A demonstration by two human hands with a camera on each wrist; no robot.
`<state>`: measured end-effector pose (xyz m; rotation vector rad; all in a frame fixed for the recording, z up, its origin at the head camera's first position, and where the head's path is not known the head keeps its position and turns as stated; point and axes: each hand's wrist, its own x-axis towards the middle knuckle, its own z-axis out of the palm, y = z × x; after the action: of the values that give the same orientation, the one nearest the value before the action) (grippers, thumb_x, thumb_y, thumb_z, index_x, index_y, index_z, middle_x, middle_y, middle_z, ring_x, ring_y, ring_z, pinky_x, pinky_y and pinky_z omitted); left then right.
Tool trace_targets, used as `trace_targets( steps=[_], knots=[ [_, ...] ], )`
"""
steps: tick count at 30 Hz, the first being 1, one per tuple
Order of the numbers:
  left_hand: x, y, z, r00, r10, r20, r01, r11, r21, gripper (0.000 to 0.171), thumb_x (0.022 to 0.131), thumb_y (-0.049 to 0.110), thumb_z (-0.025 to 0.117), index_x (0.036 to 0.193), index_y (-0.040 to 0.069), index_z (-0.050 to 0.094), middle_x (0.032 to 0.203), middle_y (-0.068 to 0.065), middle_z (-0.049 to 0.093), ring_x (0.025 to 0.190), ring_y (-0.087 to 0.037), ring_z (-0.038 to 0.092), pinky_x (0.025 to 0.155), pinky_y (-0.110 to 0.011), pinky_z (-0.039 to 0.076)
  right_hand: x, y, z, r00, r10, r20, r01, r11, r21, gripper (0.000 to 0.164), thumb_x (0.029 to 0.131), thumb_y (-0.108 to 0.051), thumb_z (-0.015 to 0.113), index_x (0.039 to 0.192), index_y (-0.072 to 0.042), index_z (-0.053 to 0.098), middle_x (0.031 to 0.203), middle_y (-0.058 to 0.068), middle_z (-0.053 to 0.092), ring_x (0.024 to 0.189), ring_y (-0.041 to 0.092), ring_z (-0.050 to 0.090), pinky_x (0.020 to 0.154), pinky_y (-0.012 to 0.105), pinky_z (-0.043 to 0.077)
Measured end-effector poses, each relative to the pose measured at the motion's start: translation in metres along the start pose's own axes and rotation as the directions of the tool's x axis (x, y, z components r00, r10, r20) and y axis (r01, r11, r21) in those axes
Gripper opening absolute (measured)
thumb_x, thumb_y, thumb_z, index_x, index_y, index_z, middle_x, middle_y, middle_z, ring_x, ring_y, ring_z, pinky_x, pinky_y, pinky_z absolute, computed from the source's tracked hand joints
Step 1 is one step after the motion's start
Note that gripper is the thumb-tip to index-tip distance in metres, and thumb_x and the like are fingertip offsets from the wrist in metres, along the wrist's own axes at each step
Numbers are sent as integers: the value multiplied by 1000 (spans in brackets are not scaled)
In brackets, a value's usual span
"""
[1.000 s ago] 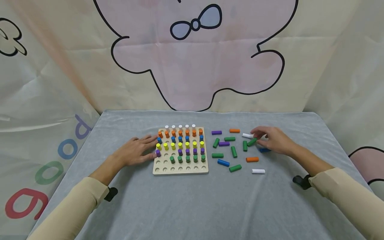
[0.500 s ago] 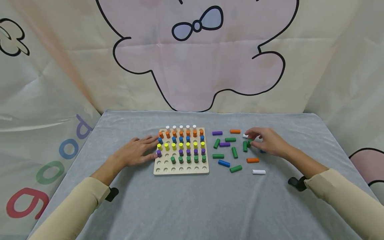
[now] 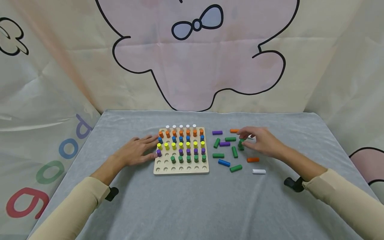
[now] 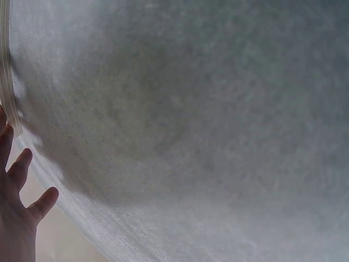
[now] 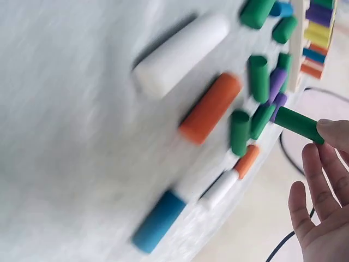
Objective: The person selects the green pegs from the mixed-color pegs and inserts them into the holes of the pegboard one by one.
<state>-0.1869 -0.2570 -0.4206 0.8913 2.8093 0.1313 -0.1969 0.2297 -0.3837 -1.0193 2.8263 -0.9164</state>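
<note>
My left hand rests flat, with straight spread fingers, at the left edge of a wooden pegboard. Rows of white, orange, blue, yellow, purple and green pegs stand upright in the board's holes. To the right of the board, above the scattered pegs, my right hand pinches a green peg by one end between thumb and fingers. In the left wrist view only part of the left hand shows beside the board's edge. The right hand partly covers a white peg behind it.
Loose pegs lie on the grey cloth: several green ones, two purple pegs, a blue peg, an orange peg and a white peg. Another blue peg shows in the right wrist view. A printed curtain hangs behind the table.
My right hand has moved left, toward the board, carrying the green peg. The left hand has stayed at the board's edge.
</note>
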Motion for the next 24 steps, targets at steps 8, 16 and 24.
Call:
trace_targets(
  steps=[8, 16, 24],
  knots=[
    [1, -1, 1, 1000, 0, 4, 0, 1000, 0, 75, 99, 61, 45, 154, 11, 38, 162, -8, 28, 147, -36, 28, 106, -66, 32, 5, -30, 14, 994, -111, -18, 112, 992, 54, 37, 80, 2, 80, 114, -5, 69, 101, -1, 74, 89, 12, 66, 76, 42, 55],
    [0, -1, 1, 1000, 1, 8, -1, 1000, -4, 74, 98, 60, 47, 154, 11, 37, 162, -8, 28, 147, -36, 29, 106, -66, 31, 3, -59, 33, 989, -143, -20, 145, 985, 90, 39, 80, -8, 84, 116, -10, 69, 99, -6, 73, 92, 12, 67, 78, 43, 56],
    [0, -1, 1, 1000, -1, 6, 1, 1000, -8, 74, 98, 59, 47, 154, 11, 37, 162, -8, 28, 147, -36, 28, 106, -66, 31, 6, -74, 50, 962, -244, -123, 258, 960, 112, 41, 77, -8, 86, 114, -9, 69, 97, -6, 74, 92, 8, 68, 81, 39, 55]
  ],
)
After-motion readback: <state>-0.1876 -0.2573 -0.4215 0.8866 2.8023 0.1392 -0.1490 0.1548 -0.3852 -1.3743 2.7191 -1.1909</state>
